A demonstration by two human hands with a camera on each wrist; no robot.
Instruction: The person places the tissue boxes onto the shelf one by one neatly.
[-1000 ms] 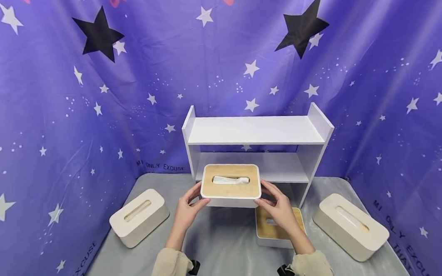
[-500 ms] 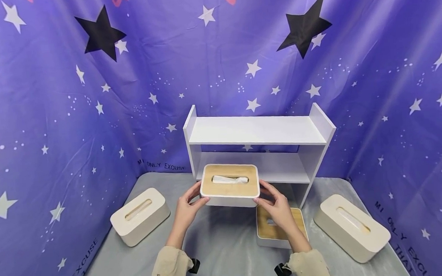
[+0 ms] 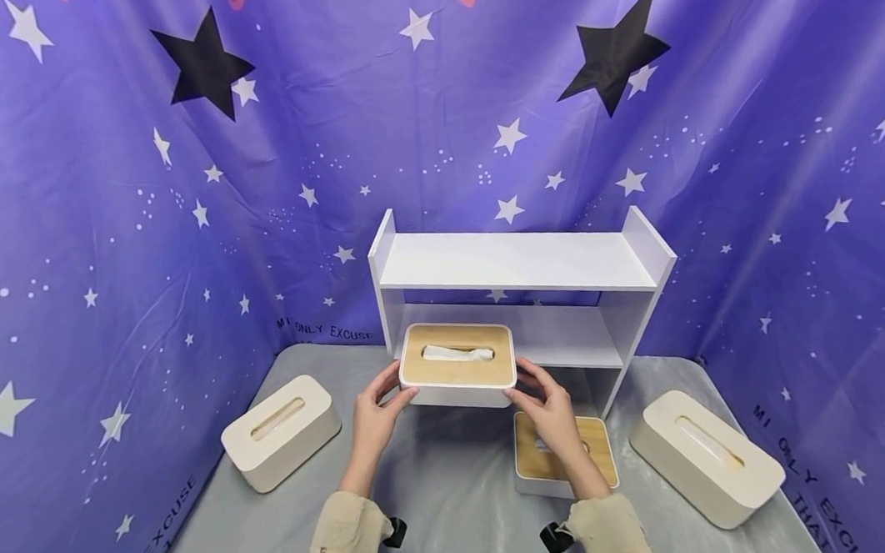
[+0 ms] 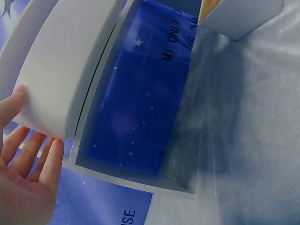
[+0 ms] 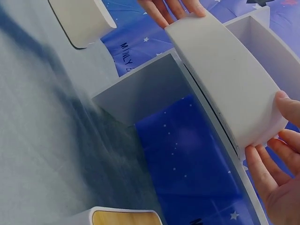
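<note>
Between both hands is a white tissue box (image 3: 459, 395) with a wooden lid and a tissue in its slot. My left hand (image 3: 376, 418) grips its left end, thumb on the front face and fingers underneath in the left wrist view. At the right end my right hand (image 3: 553, 413) grips it the same way. The box is level, at the left part of the middle board of a white shelf (image 3: 517, 260); whether it touches the board I cannot tell. Below the right forearm, a second wooden-lidded tissue box (image 3: 535, 464) stands on the grey cloth, partly hidden by that arm.
A cream tissue box (image 3: 281, 435) lies on the left of the grey-covered table (image 3: 455, 510), another cream tissue box (image 3: 707, 459) on the right. A purple star-patterned curtain (image 3: 435, 126) closes off the back and sides.
Both hands have moved the held tissue box slightly upward and toward the shelf. The other boxes stay where they were; the head view has shifted a little.
</note>
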